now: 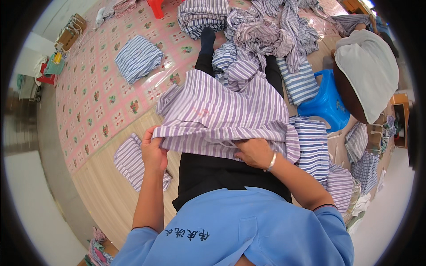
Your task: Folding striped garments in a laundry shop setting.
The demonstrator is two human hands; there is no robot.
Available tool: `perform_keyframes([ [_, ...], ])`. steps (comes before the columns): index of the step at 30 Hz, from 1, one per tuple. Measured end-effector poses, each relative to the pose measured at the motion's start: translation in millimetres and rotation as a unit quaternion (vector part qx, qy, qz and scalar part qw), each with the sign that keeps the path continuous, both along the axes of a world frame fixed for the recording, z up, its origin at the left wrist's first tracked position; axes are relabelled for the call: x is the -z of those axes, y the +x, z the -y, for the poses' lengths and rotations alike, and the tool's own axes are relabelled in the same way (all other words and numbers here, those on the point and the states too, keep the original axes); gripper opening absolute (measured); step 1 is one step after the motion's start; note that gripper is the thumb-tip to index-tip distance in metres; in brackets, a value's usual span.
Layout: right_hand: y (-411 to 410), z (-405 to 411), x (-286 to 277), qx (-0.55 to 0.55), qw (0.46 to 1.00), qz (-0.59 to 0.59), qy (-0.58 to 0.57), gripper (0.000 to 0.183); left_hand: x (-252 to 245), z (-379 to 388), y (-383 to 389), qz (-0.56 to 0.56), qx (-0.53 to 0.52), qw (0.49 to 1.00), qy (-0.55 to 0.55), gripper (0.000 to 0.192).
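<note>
Purple-and-white striped trousers [229,109] lie spread over my outstretched legs, waist end towards me. At the left end of the waistband, my left hand [154,151] pinches the cloth between thumb and fingers. My right hand [254,153] has its fingers curled at the waist opening, gripping the cloth beside a pale drawstring [221,143]; part of that grip is hidden. The trousers' far end overlaps other striped cloth between my legs. A folded purple-striped garment [133,159] rests on the wooden floor by my left forearm.
A folded blue-striped garment [139,59] lies on the pink patterned sheet [100,116]. Beyond my feet are a folded stack [203,15] and a loose striped heap [263,36]. A blue plastic stool [327,103], folded clothes [311,146] and a person in a white cap [367,73] are at right.
</note>
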State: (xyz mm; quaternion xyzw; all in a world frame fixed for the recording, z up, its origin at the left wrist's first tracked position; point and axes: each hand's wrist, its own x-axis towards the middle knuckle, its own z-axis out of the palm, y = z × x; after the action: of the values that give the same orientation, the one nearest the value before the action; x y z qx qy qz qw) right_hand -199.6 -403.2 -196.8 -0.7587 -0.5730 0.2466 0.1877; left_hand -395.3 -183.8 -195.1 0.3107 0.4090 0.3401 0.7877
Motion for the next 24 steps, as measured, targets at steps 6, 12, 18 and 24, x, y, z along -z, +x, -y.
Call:
perform_keyframes([
  [6,28.6,6.8,-48.7,0.121,0.968,0.076,0.208,0.039,-2.9,-8.8,-49.3,-0.062,-0.029,0.991,0.117,0.018],
  [12,51.4,52.7,-8.4,0.101,0.989,0.105,-0.019,0.036,12.2,-4.3,-76.7,-0.218,0.021,0.963,0.156,0.018],
  [18,49.1,93.4,-18.7,0.214,0.973,0.084,-0.038,0.022,28.5,-0.5,-84.0,-0.278,0.055,0.941,0.183,0.02],
  [24,64.9,124.1,-16.6,0.278,0.956,0.045,-0.088,0.019,27.7,-3.9,-81.9,-0.308,0.093,0.92,0.224,0.025],
])
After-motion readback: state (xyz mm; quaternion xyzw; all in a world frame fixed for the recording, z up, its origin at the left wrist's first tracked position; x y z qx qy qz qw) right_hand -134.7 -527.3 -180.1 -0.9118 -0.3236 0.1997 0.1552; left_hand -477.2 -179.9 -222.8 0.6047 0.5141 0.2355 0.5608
